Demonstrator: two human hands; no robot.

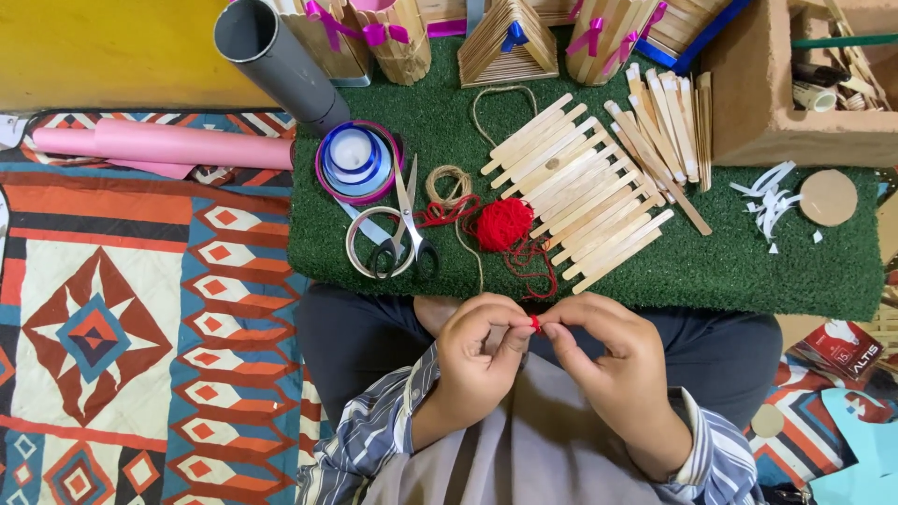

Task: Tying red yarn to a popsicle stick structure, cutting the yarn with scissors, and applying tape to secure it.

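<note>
Left hand: our left hand (477, 351) is curled nearly closed above our lap, thumb and forefinger pinched on a small bit of red yarn (535, 324).
Right hand: our right hand (613, 360) meets it from the other side, fingers bent in, fingertips nipping the same red bit, so the two hands touch at the pinch.
Yarn: the pinched piece sits between our fingertips, just in front of the near edge of the green turf mat (748, 262); whether it joins the loose red strand above we cannot tell.
Ball: a red yarn ball (503, 224) lies on the mat beyond our hands, with loose loops trailing toward us.
Sticks: a raft of wooden craft sticks (585, 192) lies slantwise just right of the ball.
Cutting tools: scissors (407, 224) rest across a tape ring (360, 245), left of the ball.
Ribbon: blue and white ribbon spools (355, 159) sit behind the scissors, beside a grey pipe (271, 56).
Twine: a coil of jute twine (451, 182) lies between the scissors and the sticks.
Floor: a pink paper roll (168, 145) lies on the patterned rug (112, 327) at our left.
</note>
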